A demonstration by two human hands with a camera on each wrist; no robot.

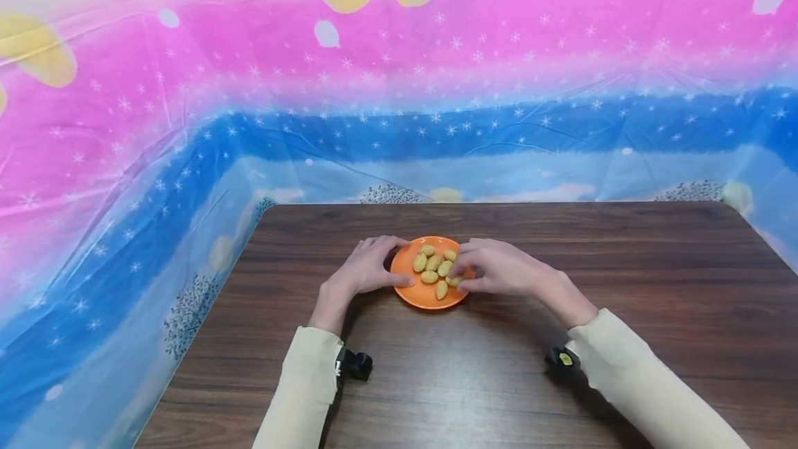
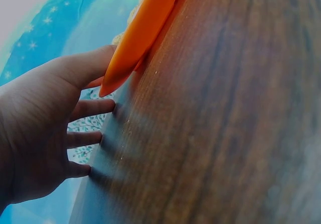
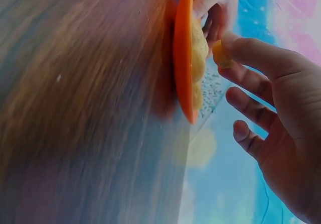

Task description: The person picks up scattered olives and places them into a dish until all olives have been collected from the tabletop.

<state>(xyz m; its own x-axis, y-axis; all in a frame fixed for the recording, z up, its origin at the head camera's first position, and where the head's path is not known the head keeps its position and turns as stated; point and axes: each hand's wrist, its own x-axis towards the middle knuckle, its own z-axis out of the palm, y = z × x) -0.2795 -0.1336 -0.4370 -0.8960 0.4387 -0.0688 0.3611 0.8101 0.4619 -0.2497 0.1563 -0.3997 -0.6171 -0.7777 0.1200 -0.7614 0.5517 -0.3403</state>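
Observation:
An orange plate (image 1: 418,296) lies on the table, bearing several small yellow-brown oval pieces (image 1: 433,263) that look like little potatoes. My left hand (image 1: 368,267) holds the plate at its left side, with the thumb over the rim. In the left wrist view its other fingers (image 2: 85,139) spread down to the tabletop beside the plate. From the right, my right hand (image 1: 501,267) reaches over the plate's edge. Its thumb and forefinger pinch one small yellow oval piece (image 3: 220,56), just above the others, while the remaining fingers stay apart.
The dark wood-grain table (image 1: 449,366) stretches around the plate on all sides. Behind and to the left hangs a pink and blue patterned cloth (image 1: 399,130), meeting the table's far edge. Small black devices (image 1: 358,366) are strapped at both wrists.

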